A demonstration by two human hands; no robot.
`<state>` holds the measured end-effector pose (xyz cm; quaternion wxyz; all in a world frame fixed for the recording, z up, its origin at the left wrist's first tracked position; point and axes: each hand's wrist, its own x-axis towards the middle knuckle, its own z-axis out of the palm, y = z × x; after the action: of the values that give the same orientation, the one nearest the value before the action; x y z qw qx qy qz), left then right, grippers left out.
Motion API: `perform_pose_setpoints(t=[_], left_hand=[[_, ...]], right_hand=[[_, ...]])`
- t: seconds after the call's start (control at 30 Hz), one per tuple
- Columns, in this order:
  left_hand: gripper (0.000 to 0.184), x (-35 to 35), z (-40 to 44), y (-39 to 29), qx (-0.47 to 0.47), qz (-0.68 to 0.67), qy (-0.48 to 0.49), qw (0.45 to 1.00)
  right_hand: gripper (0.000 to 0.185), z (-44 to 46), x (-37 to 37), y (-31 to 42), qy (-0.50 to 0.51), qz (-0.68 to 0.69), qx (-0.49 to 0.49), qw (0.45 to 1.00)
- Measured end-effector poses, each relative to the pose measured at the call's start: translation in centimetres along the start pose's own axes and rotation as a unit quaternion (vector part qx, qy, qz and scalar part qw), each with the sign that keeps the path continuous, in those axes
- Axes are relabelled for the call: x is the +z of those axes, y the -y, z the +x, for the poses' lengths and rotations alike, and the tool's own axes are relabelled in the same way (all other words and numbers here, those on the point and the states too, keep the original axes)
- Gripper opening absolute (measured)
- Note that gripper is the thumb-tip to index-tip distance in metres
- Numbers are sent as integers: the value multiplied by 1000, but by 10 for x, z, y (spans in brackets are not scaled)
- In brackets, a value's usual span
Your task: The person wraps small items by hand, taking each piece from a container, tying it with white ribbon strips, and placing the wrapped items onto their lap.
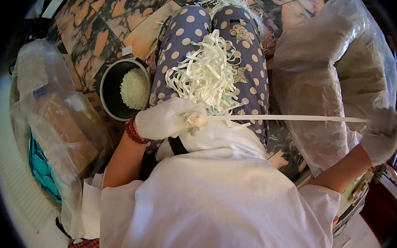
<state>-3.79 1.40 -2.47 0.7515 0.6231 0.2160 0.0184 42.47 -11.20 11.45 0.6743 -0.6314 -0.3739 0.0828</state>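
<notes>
A long white strip [290, 118] is stretched almost level across my body, over my lap. My left hand [167, 119], in a white glove with a red bead bracelet at the wrist, pinches the strip's left end at bunched fingertips. Far to the right, my right hand [383, 135], also gloved and smeared by motion, is closed on the other end. Just beyond my left hand, a tangled heap of white strips [208, 70] lies on my dotted trousers. Some of these strips show pale green marks.
A dark pot [106, 89] holding small white pieces [135, 89] stands left of my legs. A large clear plastic bag [308, 76] is at the right. Another plastic bag [62, 120] lies at the left, beside teal pieces [41, 166]. More strips [228, 1] lie on the tiled floor.
</notes>
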Motion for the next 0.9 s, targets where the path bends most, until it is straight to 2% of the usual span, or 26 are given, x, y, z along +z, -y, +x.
perform_pose_setpoints(t=[0.07, 0.1, 0.13, 0.17, 0.23, 0.3, 0.37, 0.43, 0.53, 0.57, 0.63, 0.7, 0.73, 0.77, 0.9], left_hand=[[17, -6, -5, 4, -54, -66, -14, 996], [16, -13, -14, 6, -85, -92, -29, 992], [14, -19, -23, 9, -115, -118, -43, 985], [9, -24, -30, 17, -87, -154, -100, 979], [14, -39, -43, 28, -53, -191, -212, 957], [19, -52, -44, 39, -88, -191, -364, 907], [21, -69, -48, 68, -125, -134, -466, 866], [23, -84, -57, 103, -193, -24, -519, 832], [30, -97, -67, 147, -256, 67, -515, 815], [36, -107, -74, 170, -279, 52, -491, 824], [43, -110, -73, 193, -287, 106, -484, 820], [47, -109, -69, 216, -309, 234, -486, 783], [49, -111, -69, 220, -317, 297, -484, 759], [50, -109, -66, 210, -321, 311, -477, 757], [53, -95, -46, 162, -312, 337, -461, 759]], right_hand=[[28, 46, -85, -10, 10, -197, -118, 973], [27, 59, -108, -15, 4, -445, -172, 879], [28, 73, -131, -19, -31, -655, -227, 720], [26, 88, -138, -29, 11, -679, -208, 703], [24, 120, -142, -56, 97, -722, -168, 664], [23, 142, -136, -81, 180, -753, -128, 619], [23, 108, -108, -92, 231, -672, -301, 636], [16, 45, -21, -54, 178, -754, -155, 613], [17, -8, 44, -45, 80, -598, -259, 754], [19, -27, 67, -46, 97, -482, -253, 833], [27, -60, 108, -47, 232, -380, -237, 864], [38, -93, 152, -60, 343, -349, -232, 841], [46, -107, 170, -60, 410, -339, -181, 827], [53, -118, 183, -65, 444, -348, -170, 808], [48, -135, 220, -92, 437, -350, -175, 810]])
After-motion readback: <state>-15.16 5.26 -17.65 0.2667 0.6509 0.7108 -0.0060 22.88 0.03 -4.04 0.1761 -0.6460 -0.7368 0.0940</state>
